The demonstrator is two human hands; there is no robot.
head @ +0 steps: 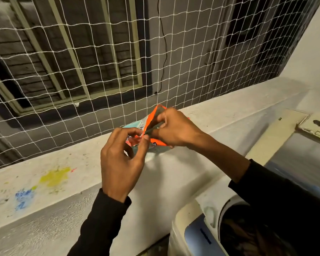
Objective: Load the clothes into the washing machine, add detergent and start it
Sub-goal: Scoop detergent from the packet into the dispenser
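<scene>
1. An orange-edged, pale blue plastic detergent pouch (151, 124) sits at the middle of the frame, on the top of a white painted concrete parapet ledge (220, 115) that runs from lower left to upper right
2. The left hand (121, 163), just left of centre, has its thumb and forefinger curled together and pinching the pouch's near orange edge; the other fingers are loosely bent below
3. The right hand (175, 128), touching the pouch from the right, pinches the opposite orange edge with curled fingertips, so the pouch mouth gapes between the two hands
4. Both hands hide most of the pouch; only its top rim, a strip of printed blue face and a lower orange corner show
5. Black long sleeves (100, 226) cover both forearms, and the right one crosses in front of the washing machine (185, 230) at lower right
6. That white top-loading machine has a blue panel on its front edge and a raised cream lid (277, 137) with a shiny panel; dark clothes (248, 235) lie in the open drum, partly hidden by the right sleeve
7. A white knotted rope net (81, 71) fills the upper frame behind the ledge, and through it show a grey wall and a barred window (63, 58)
8. Yellow and blue paint stains (54, 177) mark the ledge at lower left
</scene>
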